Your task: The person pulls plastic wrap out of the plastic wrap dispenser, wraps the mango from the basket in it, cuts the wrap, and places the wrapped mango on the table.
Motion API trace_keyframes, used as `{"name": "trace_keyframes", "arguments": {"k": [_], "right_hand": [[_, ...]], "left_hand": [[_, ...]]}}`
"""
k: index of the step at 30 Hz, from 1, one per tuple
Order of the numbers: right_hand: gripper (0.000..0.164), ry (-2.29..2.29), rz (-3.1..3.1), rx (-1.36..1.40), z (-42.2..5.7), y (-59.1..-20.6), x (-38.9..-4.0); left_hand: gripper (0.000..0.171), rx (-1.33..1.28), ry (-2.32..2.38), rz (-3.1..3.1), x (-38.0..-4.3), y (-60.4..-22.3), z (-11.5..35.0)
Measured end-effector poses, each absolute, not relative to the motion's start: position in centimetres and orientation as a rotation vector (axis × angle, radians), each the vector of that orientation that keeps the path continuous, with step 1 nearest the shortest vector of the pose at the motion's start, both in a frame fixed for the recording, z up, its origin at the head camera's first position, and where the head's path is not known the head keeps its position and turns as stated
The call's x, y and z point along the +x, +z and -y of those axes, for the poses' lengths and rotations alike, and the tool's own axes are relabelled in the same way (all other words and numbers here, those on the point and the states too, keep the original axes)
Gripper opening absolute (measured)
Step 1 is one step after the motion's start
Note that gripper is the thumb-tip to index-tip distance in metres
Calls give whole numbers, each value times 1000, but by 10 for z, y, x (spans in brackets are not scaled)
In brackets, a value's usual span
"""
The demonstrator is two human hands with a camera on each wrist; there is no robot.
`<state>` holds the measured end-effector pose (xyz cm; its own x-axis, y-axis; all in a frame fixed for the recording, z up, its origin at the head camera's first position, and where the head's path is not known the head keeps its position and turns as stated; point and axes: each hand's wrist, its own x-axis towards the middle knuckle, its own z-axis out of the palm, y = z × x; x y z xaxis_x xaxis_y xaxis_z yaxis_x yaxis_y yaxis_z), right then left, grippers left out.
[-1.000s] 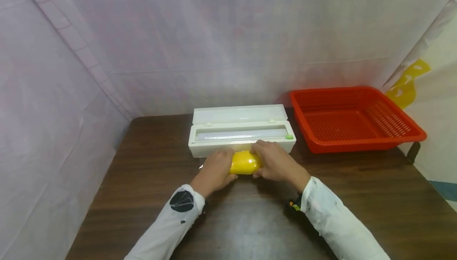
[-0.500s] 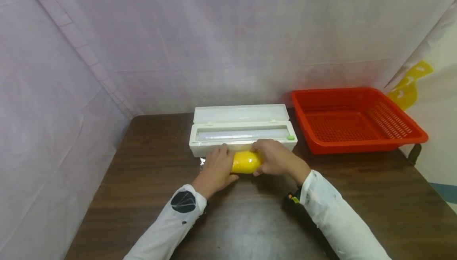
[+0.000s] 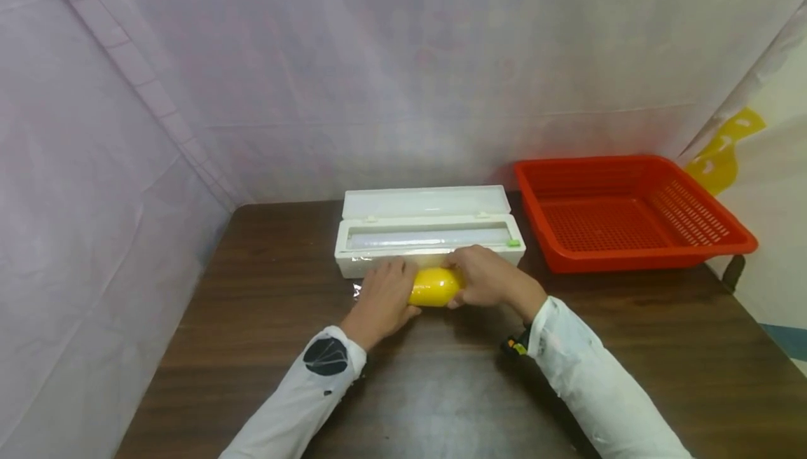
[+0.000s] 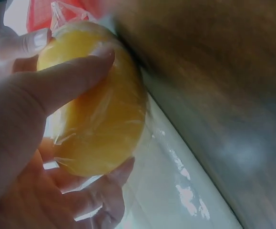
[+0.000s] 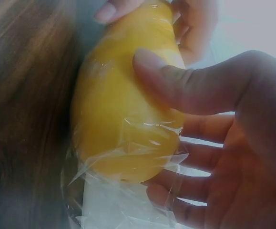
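A smooth, yellow, pear-shaped fruit (image 3: 433, 286) lies between both hands, close in front of the white cling film dispenser (image 3: 429, 257). Clear cling film (image 5: 123, 200) wraps it, with loose folds hanging off one end in the right wrist view. My left hand (image 3: 383, 299) grips the left end, its thumb laid along the film-covered skin in the left wrist view. Around the other end curl the fingers of my right hand (image 3: 485, 278), thumb pressing on the near side. The dispenser's lid (image 3: 425, 201) is raised, baring the film roll (image 3: 429, 238) inside.
At the back right stands a red plastic basket (image 3: 624, 257) with slotted sides. The brown wooden table (image 3: 265, 347) meets white sheeting (image 3: 410, 94) at the back. A green slider (image 3: 513, 243) sits on the dispenser's right end.
The left hand's fingers have shifted slightly across the fruit, and shiny film shows more beside that hand and on the dispenser front. The right hand keeps its hold.
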<state>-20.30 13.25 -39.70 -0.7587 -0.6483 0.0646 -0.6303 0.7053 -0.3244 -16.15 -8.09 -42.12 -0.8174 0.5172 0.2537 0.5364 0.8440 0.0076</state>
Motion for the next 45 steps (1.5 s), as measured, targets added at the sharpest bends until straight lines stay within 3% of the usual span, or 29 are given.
{"name": "trace_keyframes", "arguments": {"k": [7,23,31,37,45], "right_hand": [[48,-493,-2824,-1140,-131,-395,-203],[49,-599,-2824,-982,-134,-408,-198],[59,-655,-2961,-1105,-133,-412,-182],[61,-458,-3147,-1418,-129,-415,-169],[86,-105,-3189,-1539,-124,-427,-161]], "left_hand": [[64,-844,-105,2780,-167,-421,84],[49,-925,-285,2892,-177,-413,88],[46,-919,-276,2936,-182,-409,90],[41,-910,-267,2998,-182,-405,88],[33,-871,-409,3186,-189,-390,88]]}}
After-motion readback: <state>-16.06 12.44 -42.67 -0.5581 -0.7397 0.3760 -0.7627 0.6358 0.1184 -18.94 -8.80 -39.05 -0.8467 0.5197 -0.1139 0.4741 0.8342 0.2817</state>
